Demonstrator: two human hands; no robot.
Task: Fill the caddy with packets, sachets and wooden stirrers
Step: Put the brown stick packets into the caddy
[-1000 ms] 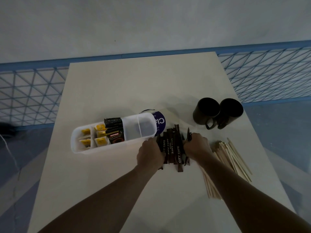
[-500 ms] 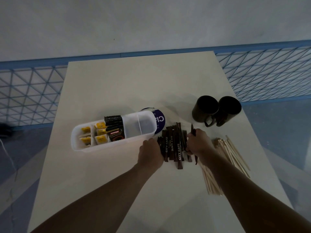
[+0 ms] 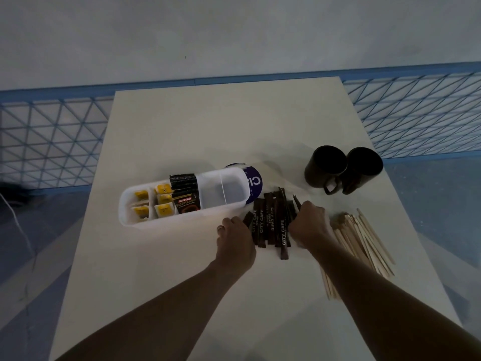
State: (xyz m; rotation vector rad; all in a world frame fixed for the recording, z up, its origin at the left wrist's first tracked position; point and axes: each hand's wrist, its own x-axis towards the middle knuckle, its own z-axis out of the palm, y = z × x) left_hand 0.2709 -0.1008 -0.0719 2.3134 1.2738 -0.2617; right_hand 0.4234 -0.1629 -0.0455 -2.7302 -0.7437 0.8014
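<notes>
Head view: both hands bracket brown sachets lying just beside caddy; left hand fingers bent against pile edge, grip unclear, right hand curls round a few sticks. Best to squeeze pile square, lift as one bundle into caddy's vacant right-end compartment; wooden stirrers untouched

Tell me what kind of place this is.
Probably a staged coffee-station setup rather than a café: a plain white table against a bare grey wall, blue mesh fencing either side, two black mugs and a sachet caddy.
</notes>
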